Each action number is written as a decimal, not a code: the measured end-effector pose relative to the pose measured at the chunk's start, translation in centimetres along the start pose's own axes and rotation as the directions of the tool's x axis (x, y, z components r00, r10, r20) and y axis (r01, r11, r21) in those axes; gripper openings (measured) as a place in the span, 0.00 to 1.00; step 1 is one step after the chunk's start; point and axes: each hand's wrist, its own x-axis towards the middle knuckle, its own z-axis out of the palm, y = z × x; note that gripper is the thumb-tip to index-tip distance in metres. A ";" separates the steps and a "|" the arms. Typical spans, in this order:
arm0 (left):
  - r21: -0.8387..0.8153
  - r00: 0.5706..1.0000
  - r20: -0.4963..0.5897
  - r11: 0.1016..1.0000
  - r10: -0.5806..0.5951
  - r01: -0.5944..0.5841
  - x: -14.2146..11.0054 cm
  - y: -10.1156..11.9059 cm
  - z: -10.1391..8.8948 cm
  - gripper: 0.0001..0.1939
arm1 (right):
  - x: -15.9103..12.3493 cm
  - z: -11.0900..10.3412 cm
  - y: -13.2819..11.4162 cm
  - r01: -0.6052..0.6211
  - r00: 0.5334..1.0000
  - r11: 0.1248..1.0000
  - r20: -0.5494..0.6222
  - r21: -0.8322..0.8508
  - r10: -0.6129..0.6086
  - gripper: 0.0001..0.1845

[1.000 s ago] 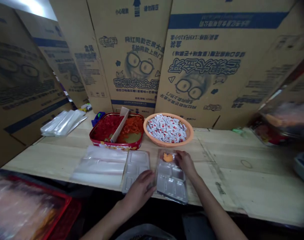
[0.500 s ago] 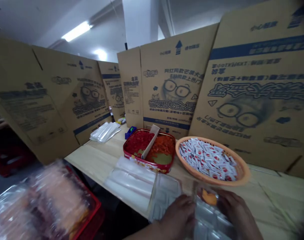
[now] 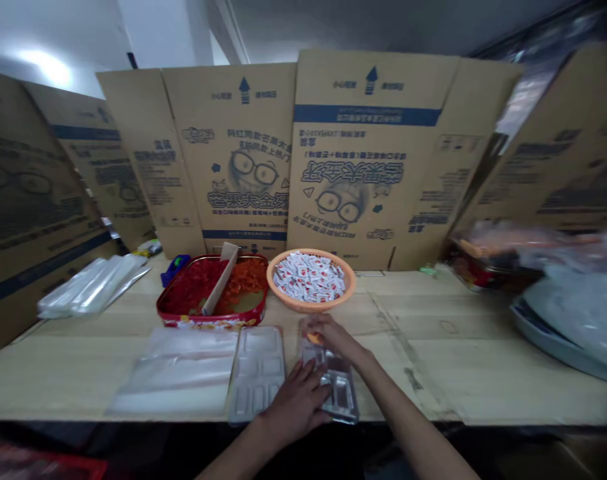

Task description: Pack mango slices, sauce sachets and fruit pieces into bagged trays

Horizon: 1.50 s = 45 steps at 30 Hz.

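A clear plastic compartment tray [image 3: 342,395] lies on the table, with an orange, soft-looking piece [image 3: 314,339] in its far end. My left hand [image 3: 299,395] rests on the tray's near left side, its fingers spread. Over the far end, my right hand [image 3: 329,333] has its fingers closed around the orange piece; the fingertips are partly hidden. A second clear compartment tray [image 3: 259,367] lies just left of the first, beside a stack of clear plastic bags [image 3: 178,373].
Behind the trays stand a red tin [image 3: 213,321] of red and orange shreds split by a cardboard divider, and an orange basket [image 3: 350,283] of small white sachets. Cardboard sheets [image 3: 363,167] wall the back. More bags [image 3: 90,287] lie left; a grey basin [image 3: 558,347] sits right.
My view has swung right, and the red crate of bagged pieces has mostly left the frame. My left hand now lies spread on the tray; my right hand has moved onto the orange piece.
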 end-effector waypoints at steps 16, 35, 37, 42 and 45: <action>-0.083 1.000 -0.019 0.996 -0.023 0.022 -0.3 0.6 -0.8 0.33 | -4.0 -0.5 1.3 0.019 0.922 1.000 -0.388 -0.013 -0.023 0.16; 0.042 0.781 -0.371 0.831 -0.502 0.554 -9.0 -7.3 -3.4 0.20 | -1.5 0.1 -0.2 -0.247 0.898 0.929 -0.426 -0.275 0.112 0.16; 0.024 0.819 -0.369 0.876 -0.439 0.481 -8.2 -6.2 -3.5 0.20 | -1.5 0.1 1.9 -0.290 0.889 0.928 -0.426 -0.235 0.170 0.17; -0.117 0.961 -0.146 0.968 -0.237 0.221 -4.5 -2.8 -2.5 0.35 | -1.7 0.7 4.9 -0.249 0.928 0.951 -0.325 -0.182 0.181 0.15; -0.166 0.989 -0.030 0.977 -0.144 0.137 -2.3 -1.3 -1.3 0.40 | -1.6 1.1 4.6 -0.225 0.931 0.954 -0.333 -0.199 0.150 0.16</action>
